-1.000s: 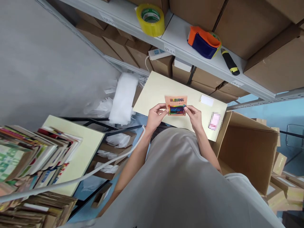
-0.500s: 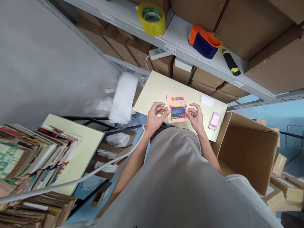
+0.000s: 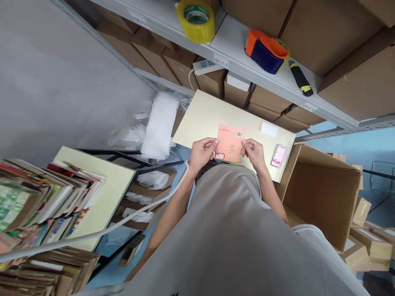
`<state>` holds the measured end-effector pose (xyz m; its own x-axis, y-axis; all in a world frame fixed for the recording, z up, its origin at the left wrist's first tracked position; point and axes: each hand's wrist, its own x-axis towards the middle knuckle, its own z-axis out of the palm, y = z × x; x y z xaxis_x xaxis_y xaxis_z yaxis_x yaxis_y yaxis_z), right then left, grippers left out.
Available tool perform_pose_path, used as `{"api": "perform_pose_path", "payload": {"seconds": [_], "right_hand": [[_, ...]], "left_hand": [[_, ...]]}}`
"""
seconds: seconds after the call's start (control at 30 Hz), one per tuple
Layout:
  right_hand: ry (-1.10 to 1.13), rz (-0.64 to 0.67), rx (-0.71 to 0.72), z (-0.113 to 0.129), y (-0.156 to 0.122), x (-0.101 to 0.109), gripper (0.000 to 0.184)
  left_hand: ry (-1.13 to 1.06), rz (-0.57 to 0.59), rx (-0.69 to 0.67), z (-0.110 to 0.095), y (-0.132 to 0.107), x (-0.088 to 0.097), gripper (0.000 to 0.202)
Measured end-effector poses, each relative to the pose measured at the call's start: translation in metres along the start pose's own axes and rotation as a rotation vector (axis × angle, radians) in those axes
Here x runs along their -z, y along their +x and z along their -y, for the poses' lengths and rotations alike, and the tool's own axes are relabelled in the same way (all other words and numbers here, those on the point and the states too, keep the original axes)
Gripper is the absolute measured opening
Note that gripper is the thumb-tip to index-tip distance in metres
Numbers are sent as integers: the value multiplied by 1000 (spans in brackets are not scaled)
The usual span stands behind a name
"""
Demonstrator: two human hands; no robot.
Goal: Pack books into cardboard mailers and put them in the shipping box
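Observation:
A small pink book (image 3: 231, 142) is held up over the pale tabletop (image 3: 205, 109), its back cover with a barcode facing me. My left hand (image 3: 203, 153) pinches its left edge near a red-bordered stamp. On the opposite edge, my right hand (image 3: 253, 152) grips it between thumb and fingers. Right of the book lie a white slip or small box (image 3: 269, 129) and a pink phone-like object (image 3: 279, 156), partly blurred out.
Clear yellow tape (image 3: 197, 22), an orange-and-blue tape dispenser (image 3: 267, 51) and a utility knife (image 3: 300, 78) rest on the shelf ahead. An open carton (image 3: 321, 197) stands at right. Stacked books (image 3: 55, 193) fill the left table; a white cable (image 3: 123, 222) runs across.
The book has been turned over: its front cover with a dark colourful picture faced me before, and now the back cover does. Both hands have closed more firmly on its edges.

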<state>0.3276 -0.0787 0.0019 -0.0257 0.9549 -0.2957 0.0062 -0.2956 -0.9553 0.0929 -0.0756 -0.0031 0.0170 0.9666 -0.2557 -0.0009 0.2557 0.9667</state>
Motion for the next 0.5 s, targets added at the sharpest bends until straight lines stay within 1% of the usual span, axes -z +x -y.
{"api": "perform_pose_path", "payload": {"seconds": [0.07, 0.17, 0.23, 0.3, 0.37, 0.4, 0.47, 0.5], "right_hand": [[27, 10, -13, -2, 0, -1, 66], [70, 14, -31, -9, 3, 0, 72], [77, 29, -38, -17, 7, 0, 68], [91, 47, -32, -25, 12, -3, 63], [151, 59, -36, -31, 17, -11, 63], [193, 71, -47, -34, 19, -16, 62], [237, 123, -80, -37, 22, -26, 59], [221, 150, -90, -39, 22, -31, 60]], "left_hand": [[1, -20, -18, -1, 0, 0, 61], [45, -36, -90, -5, -1, 2, 62], [116, -36, -169, -10, -4, 3, 56], [231, -45, -285, -17, -9, 0, 43], [360, -43, -415, -24, -15, -8, 28], [420, -26, -479, -27, -18, -15, 24], [534, 42, -604, -31, -24, -33, 27], [594, 81, -665, -31, -27, -42, 31]]}}
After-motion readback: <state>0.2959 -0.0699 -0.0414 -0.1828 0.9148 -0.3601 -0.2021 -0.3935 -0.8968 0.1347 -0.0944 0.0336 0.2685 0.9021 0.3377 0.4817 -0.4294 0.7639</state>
